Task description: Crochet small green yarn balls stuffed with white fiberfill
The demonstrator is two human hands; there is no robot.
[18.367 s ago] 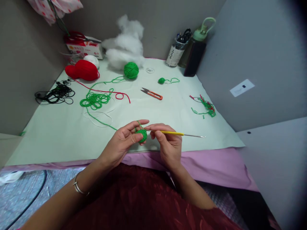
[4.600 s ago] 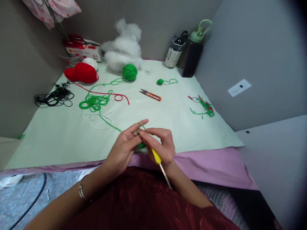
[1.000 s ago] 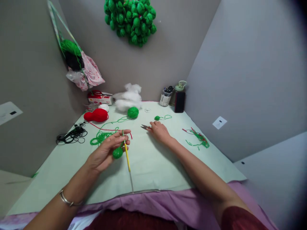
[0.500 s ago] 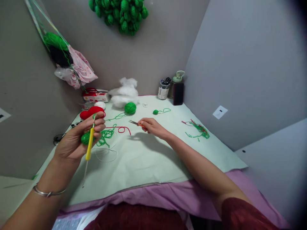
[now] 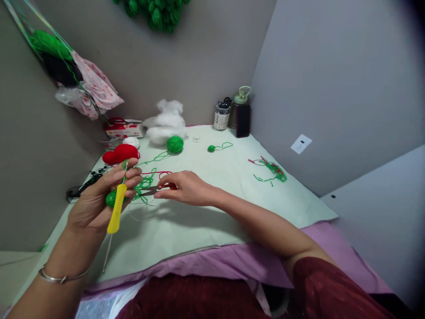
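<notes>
My left hand [image 5: 96, 199] is closed round a crochet hook [image 5: 117, 208] with a yellow handle and a small green crocheted piece [image 5: 111, 199]. Green yarn is looped near the hook's tip at the fingertips. My right hand [image 5: 187, 188] grips a pair of scissors [image 5: 151, 191] by the orange handles. Its blades are parted and point left, close to the fingers of my left hand and over a tangle of green yarn [image 5: 148, 179]. A red strand [image 5: 154, 172] lies just behind. Whether the blades touch any yarn I cannot tell.
White stuffing [image 5: 168, 122], a green yarn ball [image 5: 175, 145] and red yarn [image 5: 120, 153] lie at the back left. A jar of tools [image 5: 221, 118], a bottle [image 5: 241, 97] and a phone [image 5: 242, 121] stand at the back. Yarn scraps [image 5: 274, 170] lie on the right.
My right hand has brought the scissors left and toward me, up to my left hand, and the blades have opened. My view has shifted slightly.
</notes>
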